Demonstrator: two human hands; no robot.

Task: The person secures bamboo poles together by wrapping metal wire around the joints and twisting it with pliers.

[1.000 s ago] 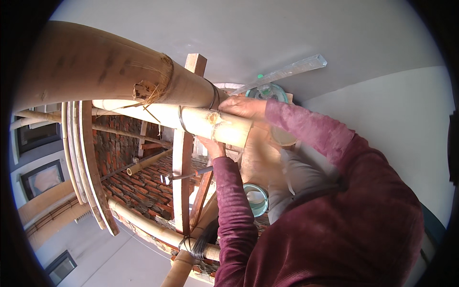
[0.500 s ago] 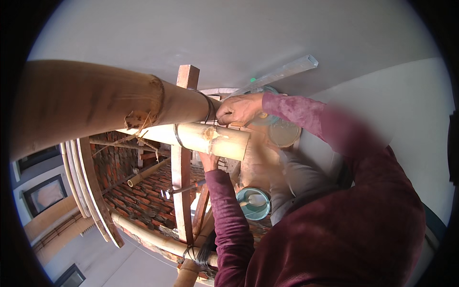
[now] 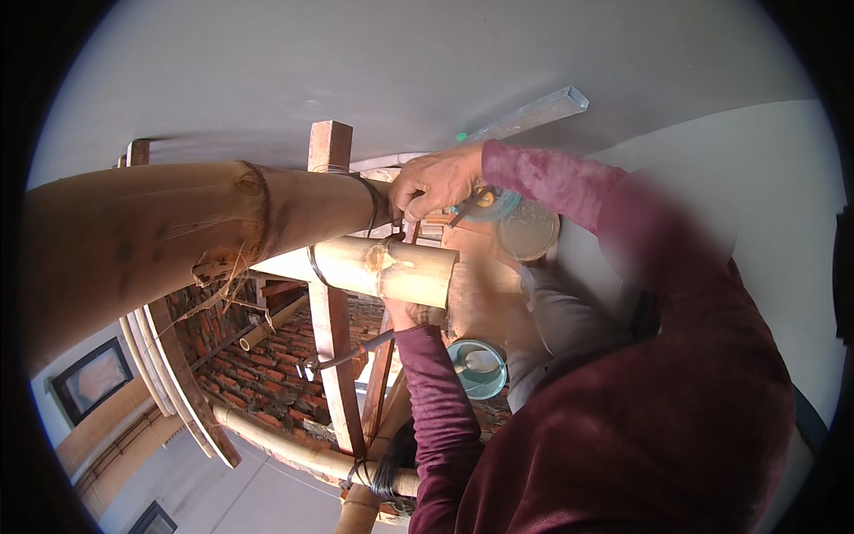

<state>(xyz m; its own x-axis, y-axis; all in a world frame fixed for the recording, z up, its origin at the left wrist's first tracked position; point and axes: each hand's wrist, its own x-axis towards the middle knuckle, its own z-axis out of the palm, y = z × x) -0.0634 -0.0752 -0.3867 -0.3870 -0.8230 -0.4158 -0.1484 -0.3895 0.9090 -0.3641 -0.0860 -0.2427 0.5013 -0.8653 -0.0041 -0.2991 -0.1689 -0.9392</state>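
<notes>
My right hand [image 3: 435, 183] has curled, pinched fingers at the dark binding [image 3: 368, 198] near the end of the thick bamboo pole [image 3: 142, 231]; what they hold is unclear. My left hand [image 3: 405, 313] is under the shorter, pale bamboo piece [image 3: 418, 272], its fingers hidden behind it. A dark tie also circles that piece, which crosses an upright wooden beam [image 3: 331, 338]. Just left of my left wrist, a hammer-like tool [image 3: 356, 354] with a metal head hangs by the beam.
Teal buckets [image 3: 483, 381], a round tan container [image 3: 525, 233] and a long pale bar [image 3: 538, 111] are around me. Broken bricks [image 3: 267, 374] lie below among bamboo poles [image 3: 285, 454] and slats [image 3: 178, 383]. A pale wall [image 3: 738, 178] stands at the right.
My right hand has risen slightly. The gap between the thick pole and the shorter piece looks wider, and my left hand sits lower. The whole view has shifted somewhat.
</notes>
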